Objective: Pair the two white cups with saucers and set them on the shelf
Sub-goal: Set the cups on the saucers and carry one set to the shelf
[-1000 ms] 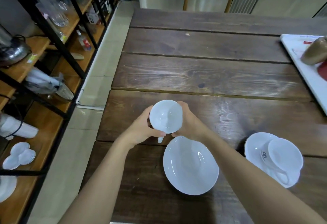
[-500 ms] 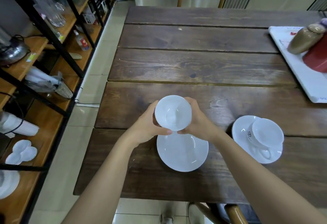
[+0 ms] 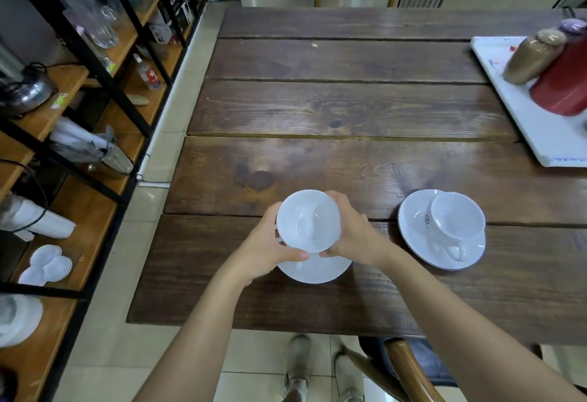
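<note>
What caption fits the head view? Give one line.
Both hands, left hand and right hand, hold a white cup over its saucer.

We seem to be in a café or restaurant service area rather than a home. At nine o'clock, an open metal-framed shelf unit (image 3: 79,109) with wooden boards carries stock: tall glassware (image 3: 85,4), a metal kettle (image 3: 25,93), stacked small white dishes (image 3: 47,265). A rough dark plank table (image 3: 349,109) fills the middle, with a white tray (image 3: 540,128) of bottles at two o'clock. Pale tiled floor (image 3: 178,90) runs between them.
</note>
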A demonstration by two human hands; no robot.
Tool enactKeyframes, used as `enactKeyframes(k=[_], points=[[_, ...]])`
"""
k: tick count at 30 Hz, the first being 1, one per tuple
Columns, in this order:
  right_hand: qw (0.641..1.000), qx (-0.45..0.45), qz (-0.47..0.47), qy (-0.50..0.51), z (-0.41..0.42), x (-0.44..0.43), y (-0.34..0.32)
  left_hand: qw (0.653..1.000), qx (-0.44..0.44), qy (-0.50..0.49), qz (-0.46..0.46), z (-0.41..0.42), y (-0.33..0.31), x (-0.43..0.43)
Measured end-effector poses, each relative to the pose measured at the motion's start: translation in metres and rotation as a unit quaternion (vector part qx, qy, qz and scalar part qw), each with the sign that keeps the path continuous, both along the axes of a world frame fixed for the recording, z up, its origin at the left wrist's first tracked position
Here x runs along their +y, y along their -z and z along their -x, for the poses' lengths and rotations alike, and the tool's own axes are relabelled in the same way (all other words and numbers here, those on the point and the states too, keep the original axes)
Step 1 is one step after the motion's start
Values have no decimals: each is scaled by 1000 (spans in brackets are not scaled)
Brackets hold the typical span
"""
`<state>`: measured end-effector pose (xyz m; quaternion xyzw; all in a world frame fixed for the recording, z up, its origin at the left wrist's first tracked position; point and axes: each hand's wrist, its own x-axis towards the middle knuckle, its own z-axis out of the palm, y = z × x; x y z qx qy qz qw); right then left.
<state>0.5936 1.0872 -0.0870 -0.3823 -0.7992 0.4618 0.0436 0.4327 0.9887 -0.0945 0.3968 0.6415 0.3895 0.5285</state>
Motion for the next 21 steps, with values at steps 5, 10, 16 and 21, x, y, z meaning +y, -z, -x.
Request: enactKeyframes(k=[5,10,16,21], points=[[1000,-17,-1,0,-4,-5,11,999,29,0,18,-6,2,-6],[1000,-24,-8,-1,-7,-7,16,999,20,-3,25,-10,3,-10],[999,-41,-6,9,-9,-6,18,999,33,-3,36,-10,-1,-10],[992,-40,18,118,-23,8,19,984,119,-122,42,9,-1,-3]])
